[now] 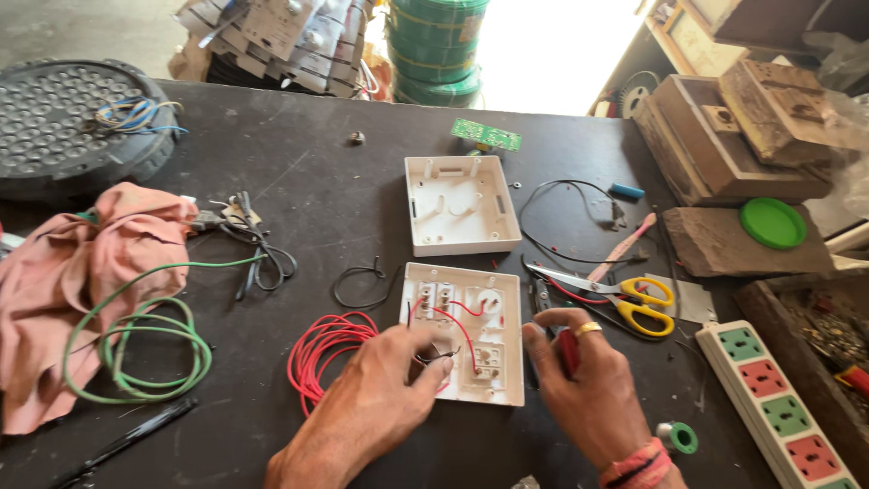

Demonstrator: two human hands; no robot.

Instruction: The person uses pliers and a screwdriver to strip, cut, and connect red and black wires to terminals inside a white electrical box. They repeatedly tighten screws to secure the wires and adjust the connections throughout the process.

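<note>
**A:** From the head view, what did you see around the hands?

**B:** I saw the left hand (pixel 385 385) curled onto the white switch plate (pixel 463 330), fingers pinching a dark wire end against its back. The right hand (pixel 588 385) was closed around a red-handled tool (pixel 568 351) at the plate's right edge. The plate lay face down near the front middle of the counter (pixel 317 181), with short red wires across its back.

**A:** How crowded were the edges?

**B:** I found the left side tight: a red wire coil (pixel 321 353) touched that side of the plate. To the right, yellow-handled scissors (pixel 625 294) lay just beside the right hand, and a multi-socket power strip (pixel 778 403) ran off the front right corner. Behind the plate sat an empty white back box (pixel 460 204), just apart from it. I saw bare counter between the red coil and a green wire coil (pixel 145 349) farther left.

**A:** And the surface and the room?

**B:** The counter was dark and scuffed. I noted a pink cloth (pixel 63 272) at the left edge, worn wooden blocks (pixel 742 136) at the right, and bright daylight beyond the far edge.
</note>
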